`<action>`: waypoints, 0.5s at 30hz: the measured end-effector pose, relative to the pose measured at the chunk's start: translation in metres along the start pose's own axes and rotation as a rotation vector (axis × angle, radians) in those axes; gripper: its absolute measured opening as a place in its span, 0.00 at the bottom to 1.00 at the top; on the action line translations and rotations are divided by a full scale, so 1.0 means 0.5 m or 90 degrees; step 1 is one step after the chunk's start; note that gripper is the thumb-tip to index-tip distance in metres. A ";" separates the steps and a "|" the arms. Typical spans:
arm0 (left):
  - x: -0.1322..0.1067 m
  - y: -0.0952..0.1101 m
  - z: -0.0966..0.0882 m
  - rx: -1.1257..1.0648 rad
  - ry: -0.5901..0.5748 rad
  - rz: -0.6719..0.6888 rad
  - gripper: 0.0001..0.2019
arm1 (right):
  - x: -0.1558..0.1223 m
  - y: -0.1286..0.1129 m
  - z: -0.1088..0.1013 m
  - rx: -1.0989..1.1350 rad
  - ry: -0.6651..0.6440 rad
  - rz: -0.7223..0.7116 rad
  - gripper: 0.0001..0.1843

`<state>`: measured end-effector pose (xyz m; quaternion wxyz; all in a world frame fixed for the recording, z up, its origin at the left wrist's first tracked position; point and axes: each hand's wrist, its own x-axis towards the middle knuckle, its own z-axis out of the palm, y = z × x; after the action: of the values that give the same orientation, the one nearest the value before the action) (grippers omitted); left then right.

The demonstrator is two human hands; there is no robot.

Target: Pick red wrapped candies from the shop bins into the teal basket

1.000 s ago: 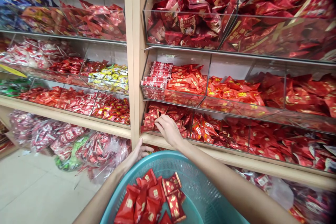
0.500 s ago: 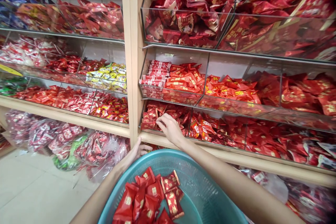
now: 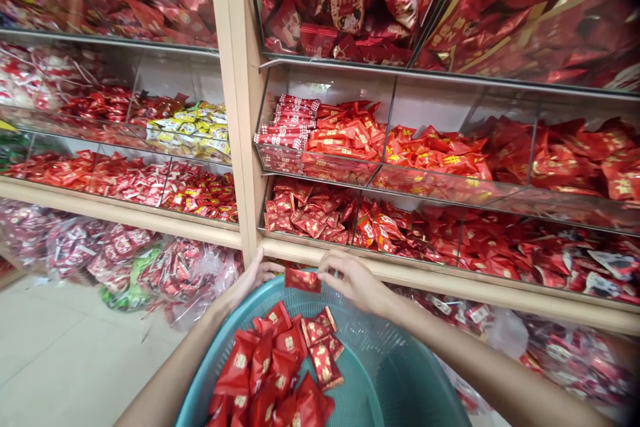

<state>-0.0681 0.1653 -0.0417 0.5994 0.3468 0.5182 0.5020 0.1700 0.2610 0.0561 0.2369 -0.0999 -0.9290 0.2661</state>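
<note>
My right hand (image 3: 353, 280) pinches one end of a small red candy packet (image 3: 302, 279) with gold marks, over the far rim of a teal plastic basket (image 3: 400, 327). At the basket's far left rim is my left hand (image 3: 254, 278), gripping the edge, with part of its fingers hidden. Inside the basket, larger red packets (image 3: 280, 373) with gold print are heaped at the left. Several small gold-patterned packets (image 3: 323, 347) lie beside that heap. Beyond my hands, a clear-fronted bin (image 3: 310, 213) holds similar small red packets.
A wooden upright (image 3: 235, 93) divides two banks of shelves with clear bins full of wrapped sweets. Yellow packets (image 3: 193, 130) fill one bin at the left. Clear bags of sweets (image 3: 187, 273) lie under the shelf, by the tiled floor (image 3: 65, 353).
My right hand has come back from the lower bin to above the basket, now with a small red candy packet in its fingers. My left hand stays at the basket rim.
</note>
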 end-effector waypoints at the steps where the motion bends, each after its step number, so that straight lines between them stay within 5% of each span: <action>1: -0.001 0.001 0.002 -0.011 0.001 0.005 0.38 | -0.014 0.010 0.007 -0.006 -0.027 0.015 0.07; 5: -0.001 0.001 0.002 -0.064 0.002 0.006 0.36 | -0.051 0.055 0.045 0.030 -0.114 0.113 0.08; 15: -0.006 0.002 -0.003 -0.100 -0.008 0.006 0.35 | -0.069 0.124 0.122 0.384 -0.189 0.366 0.03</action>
<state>-0.0698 0.1625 -0.0404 0.6254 0.3043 0.4721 0.5416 0.1735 0.2749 -0.0362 0.0358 -0.2415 -0.7680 0.5920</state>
